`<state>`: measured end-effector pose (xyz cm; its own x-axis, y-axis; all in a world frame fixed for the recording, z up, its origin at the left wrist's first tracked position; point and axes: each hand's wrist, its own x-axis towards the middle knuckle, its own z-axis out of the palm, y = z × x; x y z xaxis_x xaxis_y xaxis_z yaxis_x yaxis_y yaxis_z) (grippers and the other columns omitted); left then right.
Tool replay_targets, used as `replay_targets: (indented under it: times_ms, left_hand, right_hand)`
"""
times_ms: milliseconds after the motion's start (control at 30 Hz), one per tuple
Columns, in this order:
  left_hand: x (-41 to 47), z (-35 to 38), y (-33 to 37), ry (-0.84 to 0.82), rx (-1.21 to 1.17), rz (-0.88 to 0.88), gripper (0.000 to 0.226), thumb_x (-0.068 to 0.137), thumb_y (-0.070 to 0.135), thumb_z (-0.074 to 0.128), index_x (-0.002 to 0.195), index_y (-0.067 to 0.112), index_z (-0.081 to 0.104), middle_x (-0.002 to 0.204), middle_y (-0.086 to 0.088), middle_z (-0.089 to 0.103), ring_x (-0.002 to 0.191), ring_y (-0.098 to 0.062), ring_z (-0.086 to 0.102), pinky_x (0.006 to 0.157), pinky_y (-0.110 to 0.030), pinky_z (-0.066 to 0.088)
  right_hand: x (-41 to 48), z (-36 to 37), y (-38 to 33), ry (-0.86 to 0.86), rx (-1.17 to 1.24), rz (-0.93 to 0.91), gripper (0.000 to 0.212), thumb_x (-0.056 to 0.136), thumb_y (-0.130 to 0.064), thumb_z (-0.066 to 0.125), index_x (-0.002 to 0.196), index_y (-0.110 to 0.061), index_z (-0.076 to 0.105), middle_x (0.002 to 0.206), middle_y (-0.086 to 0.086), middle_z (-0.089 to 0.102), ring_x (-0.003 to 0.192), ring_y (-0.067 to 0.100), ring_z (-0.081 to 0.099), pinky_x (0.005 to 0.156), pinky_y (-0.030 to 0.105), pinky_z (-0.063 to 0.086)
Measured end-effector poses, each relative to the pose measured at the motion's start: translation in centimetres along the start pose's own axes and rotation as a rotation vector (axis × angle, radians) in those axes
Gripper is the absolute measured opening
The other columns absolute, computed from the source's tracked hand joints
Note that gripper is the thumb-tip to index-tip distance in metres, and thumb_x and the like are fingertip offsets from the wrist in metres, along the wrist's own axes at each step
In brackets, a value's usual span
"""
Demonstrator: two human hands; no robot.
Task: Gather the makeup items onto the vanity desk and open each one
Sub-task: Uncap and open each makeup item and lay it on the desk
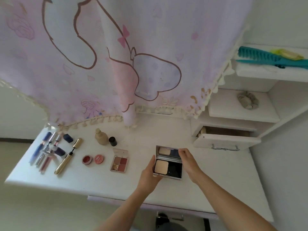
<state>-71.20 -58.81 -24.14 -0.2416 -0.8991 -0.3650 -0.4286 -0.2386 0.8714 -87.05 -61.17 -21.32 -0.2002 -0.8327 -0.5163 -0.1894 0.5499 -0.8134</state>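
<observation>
Two hands share the silver rectangular powder compact (168,167): left hand (150,174) gripping its base, right hand (190,161) pinching the mirrored lid (167,151). Steady the base; tip the lid back gently.

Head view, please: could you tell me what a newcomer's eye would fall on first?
The open compact stands out, held by the left hand and right hand at the middle of the desk. Behind hangs a pink cartoon curtain; a mascara and palette lie opened to the left. A teal comb sits on the upper right shelf.
</observation>
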Motion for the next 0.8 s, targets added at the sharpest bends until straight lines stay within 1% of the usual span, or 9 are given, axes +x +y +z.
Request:
replay_targets:
  times_ms: [133, 233, 300, 333, 433, 533, 600, 667, 800]
  left_hand:
    - [-0.8, 0.8, -0.4, 0.119, 0.004, -0.041, 0.061, 0.083, 0.007, 0.063, 0.119, 0.040, 0.025, 0.109, 0.019, 0.050, 0.100, -0.003, 0.052, 0.069, 0.007, 0.036]
    - [-0.7, 0.8, -0.5, 0.186, 0.046, -0.028, 0.055, 0.085, 0.007, 0.061, 0.111, 0.041, 0.028, 0.095, 0.031, 0.046, 0.084, 0.016, 0.049, 0.067, 0.005, 0.037]
    - [-0.4, 0.8, -0.8, 0.218, 0.080, -0.021, 0.049, 0.085, 0.005, 0.061, 0.114, 0.037, 0.038, 0.095, 0.029, 0.051, 0.081, 0.021, 0.052, 0.067, 0.005, 0.037]
    - [-0.3, 0.8, -1.0, 0.230, 0.091, -0.028, 0.048, 0.084, 0.006, 0.061, 0.118, 0.033, 0.042, 0.099, 0.025, 0.056, 0.085, 0.019, 0.054, 0.068, 0.005, 0.036]
    - [0.2, 0.7, -2.0, 0.264, 0.113, -0.041, 0.052, 0.082, 0.007, 0.060, 0.130, 0.023, 0.045, 0.112, 0.009, 0.062, 0.097, -0.002, 0.058, 0.071, 0.004, 0.037]
    - [0.6, 0.8, -2.7, 0.279, 0.154, -0.061, 0.052, 0.082, 0.009, 0.059, 0.130, 0.024, 0.046, 0.113, 0.006, 0.063, 0.097, -0.006, 0.058, 0.073, 0.001, 0.040]
    - [0.8, 0.9, -3.4, 0.288, 0.176, -0.076, 0.053, 0.082, 0.015, 0.058, 0.131, 0.029, 0.043, 0.112, 0.007, 0.063, 0.099, -0.011, 0.058, 0.081, -0.011, 0.048]
    - [1.1, 1.1, -4.3, 0.304, 0.211, -0.095, 0.053, 0.083, 0.023, 0.056, 0.132, 0.033, 0.039, 0.111, 0.008, 0.062, 0.101, -0.017, 0.057, 0.086, -0.033, 0.052]
    - [1.7, 1.4, -5.7, 0.311, 0.244, -0.093, 0.052, 0.084, 0.029, 0.057, 0.132, 0.033, 0.037, 0.114, 0.008, 0.061, 0.103, -0.018, 0.056, 0.086, -0.039, 0.052]
  right_hand:
    - [1.1, 0.1, 0.9, -0.118, -0.057, -0.025, 0.017, 0.099, -0.023, 0.035, 0.095, -0.011, 0.047, 0.087, -0.001, 0.049, 0.082, 0.012, 0.045, 0.062, 0.012, 0.035]
    - [1.9, 0.3, 1.2, -0.164, -0.074, -0.051, 0.016, 0.098, -0.021, 0.037, 0.095, -0.011, 0.049, 0.090, 0.000, 0.050, 0.085, 0.013, 0.045, 0.057, 0.003, 0.035]
    - [2.3, 0.5, 1.1, -0.184, -0.076, -0.066, 0.015, 0.098, -0.020, 0.038, 0.095, -0.011, 0.050, 0.088, -0.001, 0.050, 0.079, 0.009, 0.045, 0.055, 0.001, 0.035]
    - [2.5, 0.6, 1.0, -0.189, -0.074, -0.071, 0.015, 0.098, -0.020, 0.039, 0.094, -0.010, 0.051, 0.088, 0.000, 0.050, 0.076, 0.007, 0.045, 0.056, 0.002, 0.036]
    - [2.8, 1.1, 1.0, -0.211, -0.070, -0.085, 0.015, 0.097, -0.020, 0.040, 0.093, -0.010, 0.051, 0.089, 0.001, 0.050, 0.081, 0.011, 0.045, 0.064, 0.010, 0.036]
    - [2.9, 1.4, 1.3, -0.216, -0.078, -0.098, 0.015, 0.097, -0.020, 0.040, 0.094, -0.011, 0.051, 0.092, 0.001, 0.051, 0.087, 0.013, 0.045, 0.059, 0.003, 0.036]
    - [3.0, 1.5, 1.5, -0.211, -0.081, -0.107, 0.015, 0.097, -0.020, 0.040, 0.094, -0.011, 0.051, 0.094, 0.002, 0.052, 0.088, 0.014, 0.046, 0.061, 0.003, 0.036]
    - [3.0, 1.6, 1.6, -0.217, -0.084, -0.116, 0.015, 0.097, -0.020, 0.040, 0.095, -0.011, 0.051, 0.096, 0.003, 0.053, 0.089, 0.014, 0.046, 0.067, 0.010, 0.037]
    - [3.0, 1.8, 1.8, -0.208, -0.085, -0.116, 0.015, 0.097, -0.020, 0.039, 0.097, -0.011, 0.052, 0.098, 0.004, 0.053, 0.090, 0.015, 0.047, 0.068, 0.013, 0.037]
